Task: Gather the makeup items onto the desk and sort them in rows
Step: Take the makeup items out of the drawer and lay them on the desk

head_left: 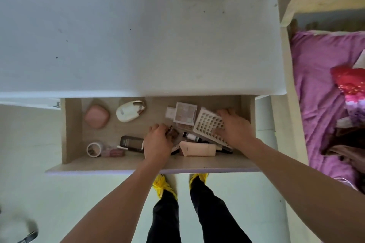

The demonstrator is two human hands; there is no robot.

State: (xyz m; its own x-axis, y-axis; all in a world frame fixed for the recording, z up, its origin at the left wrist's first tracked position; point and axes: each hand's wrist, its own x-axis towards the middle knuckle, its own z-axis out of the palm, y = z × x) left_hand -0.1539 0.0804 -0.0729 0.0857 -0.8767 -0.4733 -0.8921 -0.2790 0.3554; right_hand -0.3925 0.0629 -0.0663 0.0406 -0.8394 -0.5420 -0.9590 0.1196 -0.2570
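All makeup sits in the open drawer (73,128) under the desk (138,45). Far-left of drawer: pink rounded compact (97,116), flat. Right of it: white oval case (129,112) with metallic trim. Front-left corner: small round jar (94,149), pink item beside it, then dark bottle (132,143) on its side. Mid-back: pale eyeshadow palette (184,115). Right: white grid palette (208,124), tilted. Front-centre: beige tube (198,149) lying flat, small black-capped tube (190,136) behind it.
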